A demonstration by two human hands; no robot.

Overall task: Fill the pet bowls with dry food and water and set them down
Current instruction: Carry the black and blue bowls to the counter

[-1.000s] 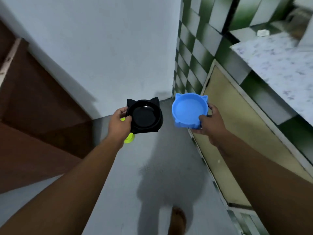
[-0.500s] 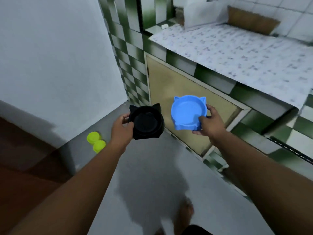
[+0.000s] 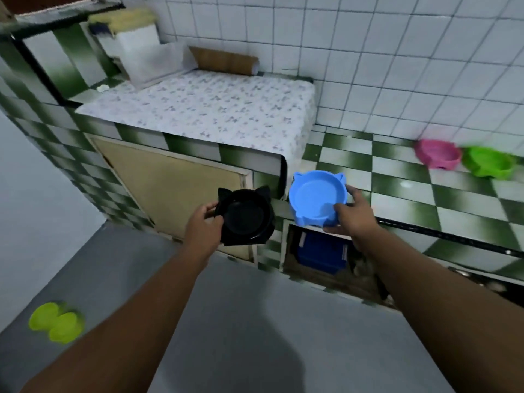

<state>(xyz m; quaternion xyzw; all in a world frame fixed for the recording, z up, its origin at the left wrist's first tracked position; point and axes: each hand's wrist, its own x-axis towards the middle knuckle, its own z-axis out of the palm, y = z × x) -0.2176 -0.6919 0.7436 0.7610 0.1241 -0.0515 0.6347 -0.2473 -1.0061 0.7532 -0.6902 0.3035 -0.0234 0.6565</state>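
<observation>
Bowls, both empty, are held level in the air, likely ready for filling: black bowl [image 3: 246, 218] at 9 o'clock of blue bowl [image 3: 317, 195]. The left hand [image 3: 202, 228] pinches the black rim; the right hand [image 3: 353, 219] grips the blue one's wall. At 2 o'clock, pink bowl [image 3: 438, 157] and green bowl [image 3: 490, 165] sit on the tiled table [image 3: 411, 195].

one head-worn wide view, tilted downward

the only camera rides on the person's head and faces forward and down. reaching up from the bottom corners to mid-frame, the left hand [image 3: 202, 226] grips a black cat-eared plastic bowl [image 3: 246, 215] and the right hand [image 3: 354, 219] a blue cat-eared plastic bowl [image 3: 316, 197], both near the lens. grey smooth floor [image 3: 255, 307] fills the lower frame; a white square-tiled wall [image 3: 382, 52] spans the top.
</observation>
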